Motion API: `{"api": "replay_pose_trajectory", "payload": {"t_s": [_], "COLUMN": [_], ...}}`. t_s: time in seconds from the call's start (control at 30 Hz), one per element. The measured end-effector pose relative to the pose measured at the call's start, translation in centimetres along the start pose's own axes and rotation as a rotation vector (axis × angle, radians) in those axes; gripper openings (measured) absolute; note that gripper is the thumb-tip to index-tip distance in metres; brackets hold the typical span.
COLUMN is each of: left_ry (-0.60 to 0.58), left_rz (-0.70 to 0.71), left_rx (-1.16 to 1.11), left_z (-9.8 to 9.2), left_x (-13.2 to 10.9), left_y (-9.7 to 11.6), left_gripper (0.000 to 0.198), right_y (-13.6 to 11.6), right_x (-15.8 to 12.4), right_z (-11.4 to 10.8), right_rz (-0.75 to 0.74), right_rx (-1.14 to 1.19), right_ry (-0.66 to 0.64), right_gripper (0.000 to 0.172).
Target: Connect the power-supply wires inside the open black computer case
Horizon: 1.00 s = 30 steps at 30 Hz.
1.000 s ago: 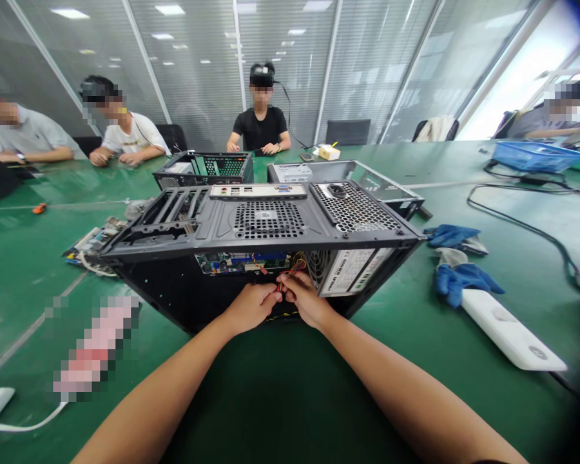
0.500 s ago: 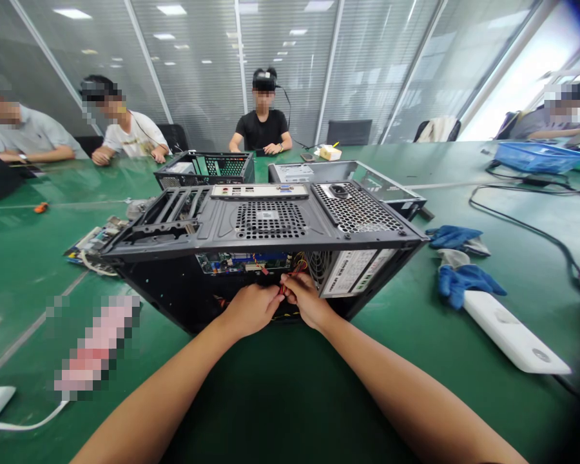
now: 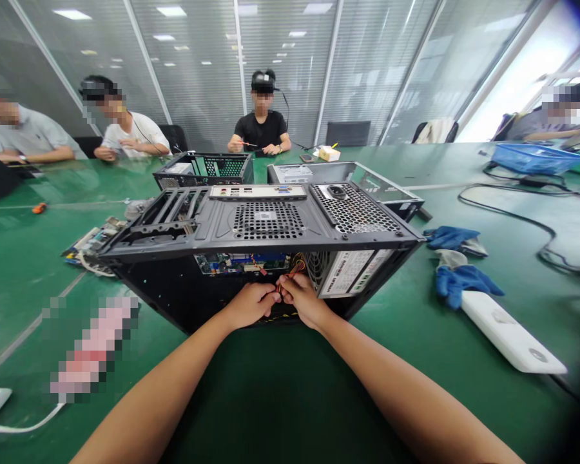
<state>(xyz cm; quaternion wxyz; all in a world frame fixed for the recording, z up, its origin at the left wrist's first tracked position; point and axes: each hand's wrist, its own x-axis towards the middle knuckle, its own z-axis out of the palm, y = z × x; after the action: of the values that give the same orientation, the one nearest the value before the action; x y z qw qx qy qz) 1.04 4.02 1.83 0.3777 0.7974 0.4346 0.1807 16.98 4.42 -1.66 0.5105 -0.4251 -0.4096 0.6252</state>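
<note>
In front of me a black computer case (image 3: 207,225) lies on the green table with its rear panel facing up and its side open towards me. Both my hands reach into that opening. My left hand (image 3: 251,303) and my right hand (image 3: 299,298) meet there, fingers pinched around a bundle of red, yellow and black power cables (image 3: 279,287). To the right of my right hand is the labelled power supply (image 3: 350,270). Above the hands, a motherboard (image 3: 236,263) shows inside. The ends of the cables are hidden by my fingers.
Two more open cases, one black (image 3: 207,169) and one silver (image 3: 377,183), stand behind. At right lie blue gloves (image 3: 468,283), a white power strip (image 3: 512,332) and a blue basket (image 3: 536,158). A loose circuit board (image 3: 94,245) is at left. Several people sit around the table.
My fingers have shifted slightly on the cables, still close together. Across the table, the person in black has raised a hand holding a thin red tool.
</note>
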Motion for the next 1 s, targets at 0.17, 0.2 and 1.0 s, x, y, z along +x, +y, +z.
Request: {"api": "replay_pose_trajectory", "payload": {"t_s": [0.17, 0.2, 1.0], "left_ry": [-0.137, -0.142, -0.308], "left_rz": [-0.209, -0.226, -0.225], "left_rx": [-0.533, -0.599, -0.762], "left_z": [-0.11, -0.17, -0.45], "left_x": [0.18, 0.17, 0.22], "left_y": [-0.25, -0.18, -0.12], "left_gripper": [0.034, 0.036, 0.050], "right_y": [-0.01, -0.06, -0.05], "right_x": [-0.02, -0.08, 0.05], "right_z": [-0.10, -0.10, -0.32], "right_rz": [-0.020, -0.024, -0.167], "right_rx": [-0.011, -0.010, -0.118], "right_ry": [-0.060, -0.069, -0.036], "right_gripper": [0.047, 0.047, 0.044]}}
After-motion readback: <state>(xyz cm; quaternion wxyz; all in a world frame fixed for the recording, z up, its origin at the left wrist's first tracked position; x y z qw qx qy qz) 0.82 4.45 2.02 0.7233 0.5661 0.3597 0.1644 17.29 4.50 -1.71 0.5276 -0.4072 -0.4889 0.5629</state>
